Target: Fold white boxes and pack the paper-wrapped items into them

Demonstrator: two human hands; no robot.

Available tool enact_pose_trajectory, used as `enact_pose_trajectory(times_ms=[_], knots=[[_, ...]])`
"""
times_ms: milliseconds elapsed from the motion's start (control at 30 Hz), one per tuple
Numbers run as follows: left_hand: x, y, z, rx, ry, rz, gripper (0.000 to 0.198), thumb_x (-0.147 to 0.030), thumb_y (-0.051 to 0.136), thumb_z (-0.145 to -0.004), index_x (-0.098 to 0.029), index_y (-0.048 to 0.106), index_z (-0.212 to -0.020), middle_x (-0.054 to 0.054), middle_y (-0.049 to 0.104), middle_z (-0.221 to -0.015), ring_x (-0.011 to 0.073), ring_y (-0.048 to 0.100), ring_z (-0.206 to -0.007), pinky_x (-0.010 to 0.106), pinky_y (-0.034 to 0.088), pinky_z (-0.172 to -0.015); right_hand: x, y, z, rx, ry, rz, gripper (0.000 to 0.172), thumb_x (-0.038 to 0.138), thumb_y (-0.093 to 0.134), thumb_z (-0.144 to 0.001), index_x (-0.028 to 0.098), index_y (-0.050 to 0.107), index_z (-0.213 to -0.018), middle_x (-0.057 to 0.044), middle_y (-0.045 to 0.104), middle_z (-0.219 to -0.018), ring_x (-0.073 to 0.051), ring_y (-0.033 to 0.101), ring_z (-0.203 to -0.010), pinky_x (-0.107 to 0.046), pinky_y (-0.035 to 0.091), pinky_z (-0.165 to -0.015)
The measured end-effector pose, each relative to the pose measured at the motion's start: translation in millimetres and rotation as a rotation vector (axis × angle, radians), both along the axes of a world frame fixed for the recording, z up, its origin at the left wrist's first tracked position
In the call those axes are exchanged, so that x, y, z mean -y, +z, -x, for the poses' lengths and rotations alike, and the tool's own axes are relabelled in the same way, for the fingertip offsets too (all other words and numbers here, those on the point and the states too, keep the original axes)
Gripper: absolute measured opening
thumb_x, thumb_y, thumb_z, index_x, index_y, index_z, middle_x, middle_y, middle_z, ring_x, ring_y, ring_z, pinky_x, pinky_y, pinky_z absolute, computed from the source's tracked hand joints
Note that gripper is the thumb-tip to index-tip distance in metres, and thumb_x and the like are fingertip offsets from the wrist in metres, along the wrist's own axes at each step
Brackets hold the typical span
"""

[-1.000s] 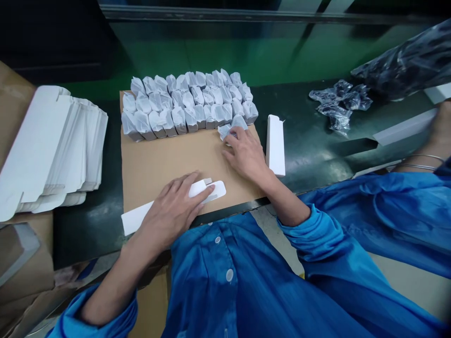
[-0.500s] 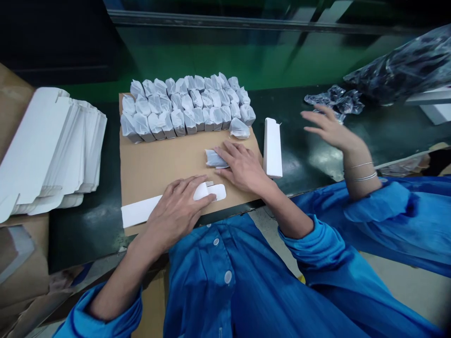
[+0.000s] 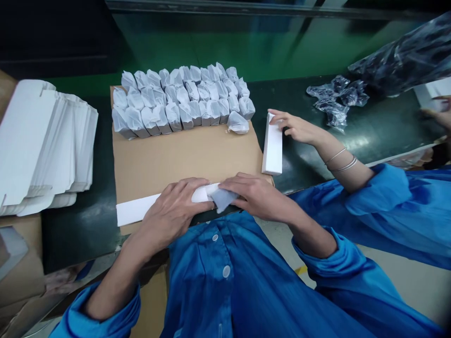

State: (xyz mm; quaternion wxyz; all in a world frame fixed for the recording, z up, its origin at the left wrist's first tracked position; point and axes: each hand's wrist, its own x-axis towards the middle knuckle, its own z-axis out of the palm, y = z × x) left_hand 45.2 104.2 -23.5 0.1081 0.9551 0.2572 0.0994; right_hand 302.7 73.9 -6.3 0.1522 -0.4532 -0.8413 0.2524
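Observation:
A long white carton [image 3: 137,209] lies along the near edge of the cardboard sheet [image 3: 169,157], its flap end pointing right. My left hand [image 3: 172,206] is closed around the carton near that end. In my right hand [image 3: 259,195] is a small item in a whitish translucent wrapper [image 3: 224,199], held right at the carton's end; whether part of it is inside is hidden by my fingers. Several rows of similar wrapped items [image 3: 183,101] stand at the sheet's far side, and one wrapped item [image 3: 238,123] lies apart at their right front.
Flat white cartons [image 3: 52,145] are stacked at left. Right of the sheet, a co-worker's hand [image 3: 294,126] touches a closed white box [image 3: 273,150]. Clear plastic-bagged parts [image 3: 338,98] and a large dark plastic bag [image 3: 405,56] lie farther right. Another person's hand [image 3: 440,112] shows at the right edge.
My right hand has picked the wrapped item off the sheet and brought it down to the carton's end. My left hand stays on the carton. The co-worker's hand has moved left onto the white box.

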Motion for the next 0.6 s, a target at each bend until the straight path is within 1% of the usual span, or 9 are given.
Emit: enact_pose_trajectory(times_ms=[100, 167, 200, 267, 333, 400, 433, 500, 600], knots=[[1, 0.8, 0, 0.011, 0.008, 0.002, 0.036, -0.009, 0.054, -0.09, -0.034, 0.071, -0.109, 0.006, 0.055, -0.14, 0.0284, 0.053, -0.123, 0.044, 0.049, -0.091, 5, -6.5, 7, 0.05, -0.034, -0.092, 0.036, 0.019, 0.052, -0.099, 0.013, 0.057, -0.134, -0.013, 0.066, -0.127, -0.026, 0.06, -0.113, -0.045, 0.052, -0.1], [1, 1.0, 1, 0.006, 0.028, -0.011, 0.038, -0.009, 0.053, -0.091, -0.035, 0.071, -0.112, 0.006, 0.054, -0.142, 0.0285, 0.054, -0.123, 0.044, 0.05, -0.092, 6, -7.3, 7, 0.04, -0.05, -0.125, 0.036, 0.02, 0.048, -0.1, 0.015, 0.058, -0.134, -0.013, 0.066, -0.127, -0.026, 0.06, -0.114, -0.047, 0.052, -0.1], [1, 0.9, 1, 0.003, 0.042, -0.018, 0.039, -0.01, 0.053, -0.091, -0.036, 0.07, -0.114, 0.006, 0.054, -0.142, 0.0288, 0.054, -0.122, 0.045, 0.05, -0.092, 6, -6.5, 5, 0.002, -0.074, -0.13, 0.036, 0.021, 0.048, -0.1, 0.017, 0.059, -0.134, -0.013, 0.066, -0.127, -0.026, 0.06, -0.115, -0.047, 0.052, -0.101], [1, 0.4, 2, -0.002, 0.069, -0.024, 0.04, -0.011, 0.053, -0.091, -0.037, 0.069, -0.117, 0.006, 0.054, -0.142, 0.0297, 0.056, -0.121, 0.045, 0.051, -0.091, 9, -4.1, -4, -0.163, -0.203, -0.113, 0.036, 0.021, 0.055, -0.097, 0.021, 0.061, -0.132, -0.01, 0.066, -0.129, -0.025, 0.061, -0.118, -0.047, 0.051, -0.104], [0, -0.7, 3, 0.003, 0.083, -0.019, 0.038, -0.014, 0.053, -0.092, -0.036, 0.069, -0.118, 0.007, 0.054, -0.143, 0.0306, 0.057, -0.121, 0.046, 0.052, -0.091, 12, -2.4, -13, -0.437, -0.383, 0.01, 0.039, 0.023, 0.066, -0.09, 0.024, 0.063, -0.129, -0.008, 0.068, -0.127, -0.024, 0.064, -0.115, -0.044, 0.053, -0.102], [-2, -2.7, 3, 0.011, 0.093, -0.018, 0.035, -0.017, 0.053, -0.093, -0.036, 0.07, -0.116, 0.007, 0.055, -0.142, 0.0309, 0.058, -0.12, 0.046, 0.052, -0.091, 13, -2.5, -20, -0.733, -0.496, 0.219, 0.044, 0.029, 0.077, -0.082, 0.023, 0.066, -0.124, -0.007, 0.071, -0.119, -0.023, 0.068, -0.109, -0.039, 0.056, -0.097], [-3, -4.1, 3, 0.013, 0.097, -0.021, 0.034, -0.018, 0.052, -0.094, -0.036, 0.07, -0.116, 0.007, 0.055, -0.142, 0.0309, 0.058, -0.119, 0.047, 0.052, -0.09, 13, -3.1, -21, -0.854, -0.509, 0.328, 0.046, 0.031, 0.081, -0.078, 0.023, 0.068, -0.121, -0.006, 0.073, -0.114, -0.023, 0.069, -0.107, -0.037, 0.056, -0.094], [-5, -7.3, 3, 0.015, 0.102, -0.026, 0.034, -0.02, 0.051, -0.095, -0.037, 0.07, -0.117, 0.008, 0.055, -0.141, 0.031, 0.06, -0.116, 0.047, 0.053, -0.088, 11, -4.8, -22, -1.007, -0.492, 0.488, 0.047, 0.034, 0.085, -0.072, 0.021, 0.07, -0.115, -0.005, 0.074, -0.108, -0.022, 0.07, -0.106, -0.035, 0.056, -0.093], [-6, -8.0, 4, 0.02, 0.088, -0.015, 0.034, -0.021, 0.05, -0.095, -0.037, 0.069, -0.118, 0.008, 0.056, -0.141, 0.0321, 0.06, -0.116, 0.05, 0.053, -0.089, 9, -6.3, -18, -1.096, -0.481, 0.597, 0.047, 0.035, 0.087, -0.069, 0.02, 0.072, -0.111, -0.005, 0.074, -0.102, -0.021, 0.071, -0.101, -0.034, 0.055, -0.091]])
